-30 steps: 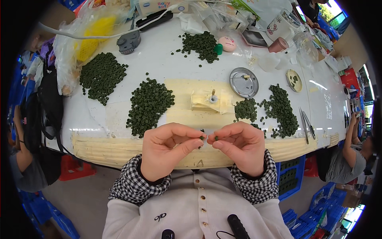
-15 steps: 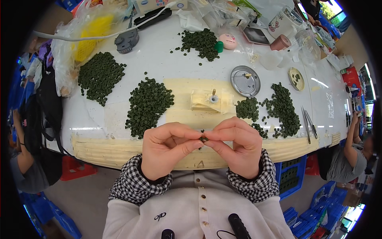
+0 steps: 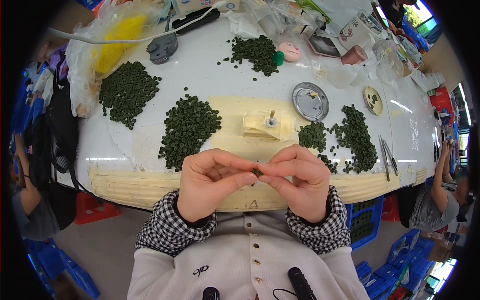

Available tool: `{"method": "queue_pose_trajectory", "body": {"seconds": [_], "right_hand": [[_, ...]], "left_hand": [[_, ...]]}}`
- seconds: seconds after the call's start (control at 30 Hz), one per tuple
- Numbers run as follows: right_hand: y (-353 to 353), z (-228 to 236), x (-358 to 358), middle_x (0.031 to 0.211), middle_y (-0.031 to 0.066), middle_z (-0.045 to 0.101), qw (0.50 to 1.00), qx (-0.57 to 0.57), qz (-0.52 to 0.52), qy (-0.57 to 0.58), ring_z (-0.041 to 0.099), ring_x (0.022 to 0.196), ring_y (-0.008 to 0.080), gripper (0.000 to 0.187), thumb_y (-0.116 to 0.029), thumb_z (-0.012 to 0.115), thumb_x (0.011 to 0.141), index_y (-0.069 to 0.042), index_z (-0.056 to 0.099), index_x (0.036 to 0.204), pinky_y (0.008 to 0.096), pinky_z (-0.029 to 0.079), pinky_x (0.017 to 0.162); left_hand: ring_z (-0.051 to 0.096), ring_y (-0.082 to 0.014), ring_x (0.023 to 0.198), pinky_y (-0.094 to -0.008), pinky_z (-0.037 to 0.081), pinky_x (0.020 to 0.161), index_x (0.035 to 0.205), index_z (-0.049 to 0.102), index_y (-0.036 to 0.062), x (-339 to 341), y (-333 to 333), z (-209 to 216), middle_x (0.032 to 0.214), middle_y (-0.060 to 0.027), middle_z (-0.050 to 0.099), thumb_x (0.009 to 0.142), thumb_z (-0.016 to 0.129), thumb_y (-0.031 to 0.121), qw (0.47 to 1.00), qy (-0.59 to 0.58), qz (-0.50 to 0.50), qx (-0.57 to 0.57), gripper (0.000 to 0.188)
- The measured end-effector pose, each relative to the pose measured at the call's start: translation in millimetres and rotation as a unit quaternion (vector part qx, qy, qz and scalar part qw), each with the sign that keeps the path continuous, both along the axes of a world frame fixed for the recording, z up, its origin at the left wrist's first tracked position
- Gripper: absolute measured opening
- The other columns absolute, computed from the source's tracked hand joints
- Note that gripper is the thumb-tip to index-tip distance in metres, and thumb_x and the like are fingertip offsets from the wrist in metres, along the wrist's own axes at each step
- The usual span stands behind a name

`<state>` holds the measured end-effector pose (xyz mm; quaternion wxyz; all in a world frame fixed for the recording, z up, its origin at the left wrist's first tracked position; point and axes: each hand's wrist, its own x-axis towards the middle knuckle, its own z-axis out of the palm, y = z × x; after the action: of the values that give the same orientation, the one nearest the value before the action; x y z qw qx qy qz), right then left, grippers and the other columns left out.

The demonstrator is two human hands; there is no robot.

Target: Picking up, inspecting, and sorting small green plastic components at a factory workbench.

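Note:
A small dark green round part is pinched between the fingertips of both hands, just above the table's near edge. My left hand grips it from the left with thumb and forefinger. From the right, my right hand closes thumb and forefinger on it; the fingers cover most of the part. Beyond the hands stands a tape-covered block with a short upright pin. Left of that block lies a heap of dark green round parts, and to its right a smaller heap of similar parts.
More green parts are heaped at the far left, back middle and right. A round metal dish, a small cream dish and tweezers lie right. Plastic bags and a mug stand at the back.
Both hands stay together at the same place, with the small green part still pinched between them; the fingertips have shifted slightly. The view has moved a little.

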<state>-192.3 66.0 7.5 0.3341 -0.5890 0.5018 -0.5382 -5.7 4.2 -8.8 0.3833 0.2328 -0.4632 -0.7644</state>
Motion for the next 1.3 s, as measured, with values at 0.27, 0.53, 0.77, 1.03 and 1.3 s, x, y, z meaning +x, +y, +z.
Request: {"method": "queue_pose_trajectory", "body": {"seconds": [0.27, 0.53, 0.77, 1.03, 1.3], "right_hand": [[0, 0, -1, 0.087, 0.0038, 0.064, 1.0, 0.013, 0.011, -0.005, 0.06, 0.075, 0.0118, 0.026, 0.003, 0.074, 0.075, -0.01, 0.076, 0.098, 0.0225, 0.048, 0.064], [1, 3, 5, 0.095, 0.0071, 0.061, 0.996, -0.024, 0.03, 0.082, 0.06, 0.079, 0.0145, 0.034, 0.006, 0.066, 0.081, -0.005, 0.069, 0.114, 0.0236, 0.049, 0.067], [-2, 1, 7, 0.117, 0.0152, 0.049, 0.991, -0.044, 0.112, 0.065, 0.056, 0.1, 0.0233, 0.042, 0.007, 0.053, 0.089, 0.003, 0.054, 0.13, 0.0302, 0.048, 0.086], [0, 2, 5, 0.117, 0.015, 0.049, 0.991, -0.028, 0.126, 0.045, 0.054, 0.101, 0.0234, 0.042, 0.006, 0.051, 0.09, 0.002, 0.054, 0.132, 0.0308, 0.045, 0.088], [1, 5, 2, 0.107, 0.0134, 0.056, 0.991, -0.034, 0.071, 0.105, 0.056, 0.09, 0.0214, 0.041, 0.007, 0.057, 0.085, 0.0, 0.06, 0.126, 0.0279, 0.047, 0.075]], "left_hand": [[0.068, -0.0166, 0.091, -0.0275, 0.056, 0.082, 0.096, 0.063, -0.006, 1, 0, 0, 0.099, -0.0172, 0.07, 0.082, 0.068, -0.009, 1.0, 0.002, -0.008, 0.001, 0.015], [0.068, -0.0167, 0.088, -0.0276, 0.057, 0.081, 0.093, 0.063, -0.0046, -1, -1, -2, 0.095, -0.0157, 0.07, 0.081, 0.068, -0.011, 0.998, 0.025, 0.032, 0.045, 0.015], [0.069, -0.0196, 0.089, -0.0295, 0.057, 0.081, 0.092, 0.062, -0.002, -3, 5, 6, 0.094, -0.0149, 0.07, 0.08, 0.066, -0.014, 0.984, -0.058, 0.139, -0.093, 0.017], [0.067, -0.0172, 0.091, -0.0275, 0.055, 0.082, 0.095, 0.065, -0.0057, -2, 3, 7, 0.099, -0.0143, 0.068, 0.082, 0.067, -0.011, 0.99, -0.021, 0.12, -0.073, 0.014], [0.066, -0.0166, 0.082, -0.0262, 0.052, 0.071, 0.096, 0.069, -0.0023, 0, 0, 3, 0.095, -0.0131, 0.069, 0.078, 0.071, -0.009, 0.952, -0.111, 0.162, -0.234, 0.02]]}}
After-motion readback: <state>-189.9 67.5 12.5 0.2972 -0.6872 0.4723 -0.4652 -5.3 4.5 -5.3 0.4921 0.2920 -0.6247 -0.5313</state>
